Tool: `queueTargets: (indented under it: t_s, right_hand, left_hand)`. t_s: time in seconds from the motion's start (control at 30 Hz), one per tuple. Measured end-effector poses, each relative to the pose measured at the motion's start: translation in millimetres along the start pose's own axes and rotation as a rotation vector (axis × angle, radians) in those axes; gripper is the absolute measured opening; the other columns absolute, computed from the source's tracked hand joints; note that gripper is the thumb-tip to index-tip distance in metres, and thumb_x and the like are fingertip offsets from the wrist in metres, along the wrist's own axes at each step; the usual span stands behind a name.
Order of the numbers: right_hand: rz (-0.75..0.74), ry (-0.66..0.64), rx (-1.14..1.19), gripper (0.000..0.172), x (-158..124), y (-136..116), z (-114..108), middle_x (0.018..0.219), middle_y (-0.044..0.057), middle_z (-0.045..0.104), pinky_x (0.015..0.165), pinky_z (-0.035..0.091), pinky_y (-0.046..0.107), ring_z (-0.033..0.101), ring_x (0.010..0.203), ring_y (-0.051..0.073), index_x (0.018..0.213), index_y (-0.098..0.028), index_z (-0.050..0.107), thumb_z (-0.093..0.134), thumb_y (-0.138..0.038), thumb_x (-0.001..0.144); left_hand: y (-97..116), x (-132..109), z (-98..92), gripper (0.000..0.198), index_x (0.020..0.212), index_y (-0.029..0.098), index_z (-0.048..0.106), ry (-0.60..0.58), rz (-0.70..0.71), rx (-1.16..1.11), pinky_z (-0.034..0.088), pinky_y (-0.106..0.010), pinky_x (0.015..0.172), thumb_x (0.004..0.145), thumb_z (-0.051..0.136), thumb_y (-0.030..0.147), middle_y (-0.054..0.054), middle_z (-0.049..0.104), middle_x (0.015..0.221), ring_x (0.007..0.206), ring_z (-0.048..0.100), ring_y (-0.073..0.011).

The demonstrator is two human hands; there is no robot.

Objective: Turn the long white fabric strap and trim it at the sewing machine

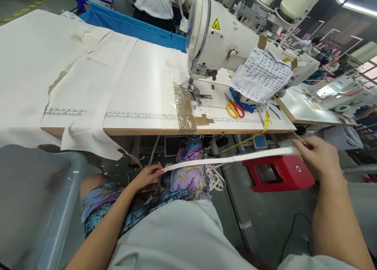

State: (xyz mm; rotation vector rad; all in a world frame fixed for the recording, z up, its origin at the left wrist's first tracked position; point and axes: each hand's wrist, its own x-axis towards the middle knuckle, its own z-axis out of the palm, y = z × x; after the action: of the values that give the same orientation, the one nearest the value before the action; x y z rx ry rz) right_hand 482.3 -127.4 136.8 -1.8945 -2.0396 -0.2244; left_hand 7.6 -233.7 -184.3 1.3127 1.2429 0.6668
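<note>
A narrow white fabric strip (232, 159) stretches in the air between my two hands, above my lap and below the table's front edge. Its left end is pinched in the fingers of my left hand (149, 175). Out to the right, my right hand (319, 156) is closed on the other end, slightly blurred. Behind the strip, on the table, stands a white sewing machine (226, 34). Scissors (235, 109) with red and yellow handles lie beside its needle plate. More white strips (216, 177) hang in a loose bundle near my knees.
White cloth (85, 77) lies over the table's left part and hangs off the front edge. A grey plastic bin (67, 175) stands at my left, a red stool (282, 173) at lower right. A yellow tape measure (266, 122) dangles from the table. Behind it, a person (154, 2) is near a blue-rimmed cart.
</note>
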Motion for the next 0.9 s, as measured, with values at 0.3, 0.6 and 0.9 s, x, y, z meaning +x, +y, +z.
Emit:
queueTargets:
  t_s: [0.3,0.6,0.9]
  right_hand:
    - [-0.191,-0.659,0.813,0.031,-124.4,-146.2,165.3,0.112,0.011,0.070,0.088,0.053,0.037,0.065,0.107,0.026,0.103,-0.024,0.074,0.054,-0.046,0.093]
    - [-0.241,-0.934,0.825,0.035,-85.3,-197.4,155.7,0.054,-0.004,0.043,0.047,0.026,0.023,0.035,0.050,0.010,0.077,-0.017,0.064,0.056,-0.049,0.089]
    - [-0.558,-0.379,0.302,0.029,43.7,-170.7,7.3,0.060,-0.002,0.048,0.055,0.026,0.024,0.039,0.055,0.010,0.078,-0.017,0.061,0.052,-0.040,0.093]
  left_hand:
    - [71.8,-27.9,39.4,0.035,0.094,0.018,0.070,-0.167,0.136,-0.045,0.042,-0.024,0.065,0.091,0.051,0.046,-0.002,0.068,0.078,0.069,0.059,-0.0169]
    - [86.5,-20.9,6.3,0.036,0.094,0.017,0.067,-0.156,0.068,-0.116,0.047,-0.027,0.068,0.083,0.060,0.051,-0.002,0.067,0.077,0.072,0.060,-0.0190]
    - [58.3,5.0,1.9,0.041,0.081,0.019,0.065,-0.020,0.066,0.010,0.049,-0.033,0.074,0.074,0.059,0.060,-0.003,0.068,0.075,0.076,0.063,-0.0242]
